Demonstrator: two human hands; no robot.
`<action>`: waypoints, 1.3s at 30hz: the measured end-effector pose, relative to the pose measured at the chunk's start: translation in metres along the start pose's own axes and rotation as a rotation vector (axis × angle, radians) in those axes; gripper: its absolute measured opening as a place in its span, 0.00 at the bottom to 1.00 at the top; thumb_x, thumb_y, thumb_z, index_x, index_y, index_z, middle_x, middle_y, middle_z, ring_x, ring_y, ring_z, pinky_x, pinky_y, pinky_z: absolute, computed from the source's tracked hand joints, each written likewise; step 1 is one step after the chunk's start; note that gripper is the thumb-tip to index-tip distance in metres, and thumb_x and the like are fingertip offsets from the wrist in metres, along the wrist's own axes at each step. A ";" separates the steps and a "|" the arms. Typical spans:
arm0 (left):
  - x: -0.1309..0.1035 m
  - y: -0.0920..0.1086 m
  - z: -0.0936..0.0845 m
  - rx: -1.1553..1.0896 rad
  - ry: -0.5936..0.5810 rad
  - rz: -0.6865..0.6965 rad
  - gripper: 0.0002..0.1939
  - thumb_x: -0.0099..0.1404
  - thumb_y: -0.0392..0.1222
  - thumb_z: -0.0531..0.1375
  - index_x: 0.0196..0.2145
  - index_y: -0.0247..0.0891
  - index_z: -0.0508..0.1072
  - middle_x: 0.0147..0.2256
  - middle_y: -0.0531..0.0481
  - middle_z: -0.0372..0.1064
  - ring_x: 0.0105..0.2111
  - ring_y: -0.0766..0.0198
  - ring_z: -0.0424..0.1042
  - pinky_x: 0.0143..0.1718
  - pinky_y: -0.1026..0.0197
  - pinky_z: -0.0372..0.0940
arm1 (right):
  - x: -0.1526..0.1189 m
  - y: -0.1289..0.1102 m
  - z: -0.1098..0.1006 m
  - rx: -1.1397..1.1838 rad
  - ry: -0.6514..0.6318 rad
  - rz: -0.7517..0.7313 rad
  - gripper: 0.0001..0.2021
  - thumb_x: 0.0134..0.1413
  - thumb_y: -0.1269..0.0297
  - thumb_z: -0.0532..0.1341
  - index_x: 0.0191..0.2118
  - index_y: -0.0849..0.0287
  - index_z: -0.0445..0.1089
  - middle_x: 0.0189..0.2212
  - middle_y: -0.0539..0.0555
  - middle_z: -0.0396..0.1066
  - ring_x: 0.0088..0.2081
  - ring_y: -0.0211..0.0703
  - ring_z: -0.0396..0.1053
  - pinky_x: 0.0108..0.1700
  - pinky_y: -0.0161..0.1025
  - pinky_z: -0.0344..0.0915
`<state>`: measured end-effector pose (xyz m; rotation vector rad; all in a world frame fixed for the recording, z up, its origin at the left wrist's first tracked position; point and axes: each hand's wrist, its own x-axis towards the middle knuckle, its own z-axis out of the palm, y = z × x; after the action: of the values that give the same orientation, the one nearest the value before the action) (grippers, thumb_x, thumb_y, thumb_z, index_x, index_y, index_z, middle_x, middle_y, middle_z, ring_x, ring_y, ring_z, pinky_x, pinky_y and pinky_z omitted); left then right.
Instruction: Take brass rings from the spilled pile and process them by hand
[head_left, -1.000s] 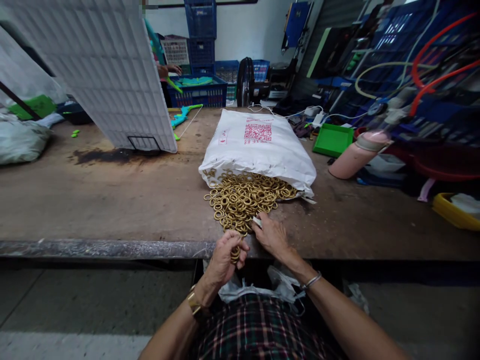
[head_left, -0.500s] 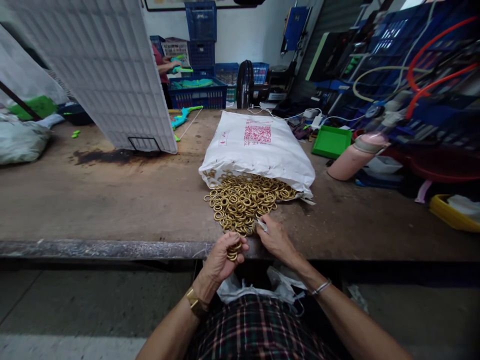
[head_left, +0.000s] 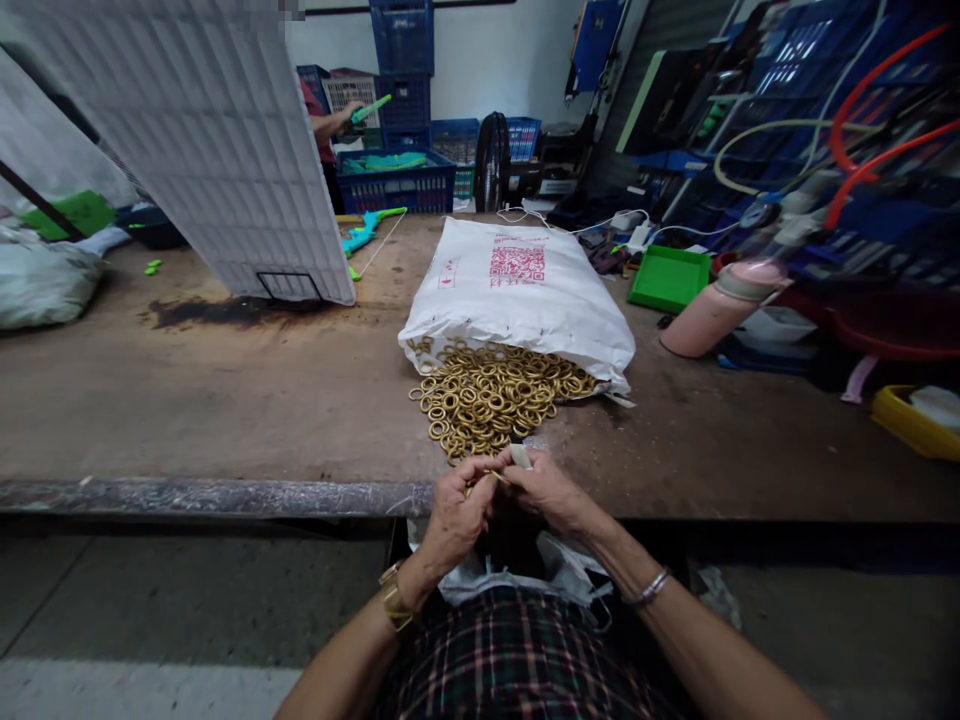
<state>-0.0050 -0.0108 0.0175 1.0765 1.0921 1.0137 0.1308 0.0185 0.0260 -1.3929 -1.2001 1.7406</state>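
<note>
My left hand [head_left: 459, 508] is closed on several gold-coloured rings, mostly hidden by its fingers. My right hand [head_left: 551, 490] meets it at the table's front edge, its fingers pinched on a gold ring [head_left: 495, 476] between the two hands. A small pale flat piece [head_left: 520, 456] shows at the right fingers; what it is I cannot make out. Just beyond the hands, a heap of gold rings [head_left: 487, 400] spills from the mouth of a white sack [head_left: 457, 300] with red print, lying on its side.
On the wooden table [head_left: 225, 410], a white ribbed panel [head_left: 247, 160] stands at left, near a teal toy bow [head_left: 362, 235]. A green tray [head_left: 670, 278], pink bottle [head_left: 720, 315] and yellow bin [head_left: 911, 425] sit at right. Behind, another person's hand [head_left: 346, 118] holds a green piece.
My right hand has come from the edge of the ring heap leftward to my left hand. My left hand has turned, covering its rings. The other person's hand has raised a green piece.
</note>
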 end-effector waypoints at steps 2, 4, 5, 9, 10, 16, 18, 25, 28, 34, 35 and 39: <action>0.000 0.000 0.000 0.021 0.018 0.036 0.14 0.59 0.47 0.56 0.37 0.35 0.70 0.18 0.57 0.60 0.16 0.73 0.55 0.19 0.69 0.53 | 0.000 0.001 0.002 0.045 -0.023 0.031 0.07 0.38 0.62 0.56 0.27 0.57 0.59 0.15 0.40 0.56 0.13 0.26 0.44 0.15 0.28 0.39; 0.000 -0.001 0.000 0.042 0.048 0.069 0.11 0.59 0.46 0.56 0.34 0.35 0.70 0.19 0.56 0.61 0.17 0.73 0.56 0.20 0.69 0.54 | 0.001 0.002 0.002 0.053 -0.010 0.027 0.09 0.41 0.59 0.57 0.27 0.57 0.59 0.15 0.40 0.57 0.13 0.26 0.43 0.15 0.28 0.39; 0.000 -0.001 0.000 0.053 0.067 0.080 0.10 0.59 0.46 0.56 0.32 0.35 0.70 0.19 0.56 0.61 0.18 0.72 0.57 0.21 0.69 0.54 | 0.001 0.002 0.002 0.039 0.012 0.012 0.09 0.42 0.57 0.56 0.27 0.57 0.59 0.15 0.41 0.57 0.13 0.26 0.43 0.15 0.29 0.38; 0.001 -0.003 -0.001 0.097 0.132 0.115 0.08 0.58 0.44 0.57 0.28 0.36 0.70 0.19 0.55 0.61 0.21 0.70 0.59 0.23 0.68 0.54 | 0.002 0.000 -0.001 -0.142 0.092 -0.130 0.15 0.48 0.51 0.54 0.23 0.58 0.59 0.15 0.42 0.55 0.15 0.28 0.46 0.17 0.30 0.44; 0.002 -0.004 -0.001 0.107 0.140 0.121 0.08 0.58 0.44 0.57 0.28 0.36 0.70 0.20 0.55 0.61 0.21 0.69 0.59 0.23 0.68 0.55 | 0.003 0.000 -0.001 -0.199 0.104 -0.181 0.15 0.47 0.51 0.54 0.22 0.58 0.58 0.15 0.43 0.55 0.17 0.30 0.48 0.18 0.30 0.47; 0.003 -0.002 0.000 0.047 0.115 0.045 0.09 0.56 0.46 0.57 0.27 0.36 0.68 0.17 0.58 0.58 0.16 0.72 0.55 0.19 0.68 0.53 | 0.010 0.008 0.000 -0.361 0.163 -0.303 0.13 0.48 0.55 0.55 0.22 0.58 0.59 0.19 0.45 0.55 0.24 0.33 0.53 0.26 0.32 0.53; 0.003 -0.001 0.000 -0.002 0.069 -0.037 0.12 0.56 0.49 0.58 0.27 0.36 0.66 0.16 0.59 0.57 0.14 0.73 0.54 0.16 0.69 0.51 | 0.013 0.011 0.000 -0.371 0.157 -0.298 0.13 0.49 0.55 0.54 0.22 0.58 0.60 0.19 0.45 0.55 0.24 0.33 0.53 0.26 0.32 0.52; 0.003 0.000 -0.005 -0.190 -0.120 -0.180 0.17 0.56 0.55 0.57 0.28 0.36 0.64 0.19 0.58 0.59 0.13 0.75 0.56 0.14 0.71 0.50 | 0.010 0.008 -0.001 -0.332 0.120 -0.285 0.14 0.49 0.55 0.53 0.20 0.58 0.58 0.18 0.45 0.57 0.22 0.33 0.53 0.24 0.31 0.52; 0.003 -0.002 -0.005 -0.281 -0.145 -0.175 0.16 0.57 0.53 0.58 0.28 0.36 0.63 0.20 0.58 0.59 0.14 0.76 0.56 0.14 0.71 0.51 | 0.007 0.003 0.001 -0.297 0.113 -0.262 0.14 0.49 0.55 0.54 0.19 0.58 0.58 0.17 0.45 0.56 0.21 0.32 0.52 0.23 0.31 0.50; 0.002 -0.003 -0.003 -0.384 -0.139 -0.181 0.16 0.57 0.52 0.59 0.30 0.36 0.63 0.20 0.58 0.58 0.14 0.76 0.55 0.14 0.72 0.50 | 0.007 0.004 -0.003 -0.333 0.200 -0.276 0.15 0.52 0.56 0.50 0.19 0.58 0.58 0.15 0.46 0.58 0.19 0.32 0.52 0.22 0.31 0.51; 0.002 -0.003 -0.003 -0.384 -0.127 -0.175 0.16 0.57 0.52 0.59 0.30 0.36 0.63 0.20 0.58 0.58 0.14 0.76 0.55 0.14 0.72 0.50 | 0.007 0.006 -0.004 -0.384 0.233 -0.303 0.15 0.52 0.57 0.50 0.20 0.58 0.58 0.15 0.46 0.58 0.19 0.33 0.53 0.23 0.31 0.51; 0.003 -0.002 -0.003 -0.311 -0.063 -0.145 0.16 0.56 0.53 0.58 0.29 0.36 0.63 0.19 0.59 0.58 0.14 0.76 0.54 0.14 0.71 0.50 | 0.004 0.013 -0.007 -0.651 0.215 -0.446 0.12 0.54 0.61 0.49 0.22 0.57 0.59 0.17 0.47 0.59 0.21 0.35 0.55 0.25 0.32 0.51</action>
<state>-0.0074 -0.0079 0.0145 0.7631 0.9118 0.9886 0.1374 0.0187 0.0121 -1.4527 -1.8719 0.8994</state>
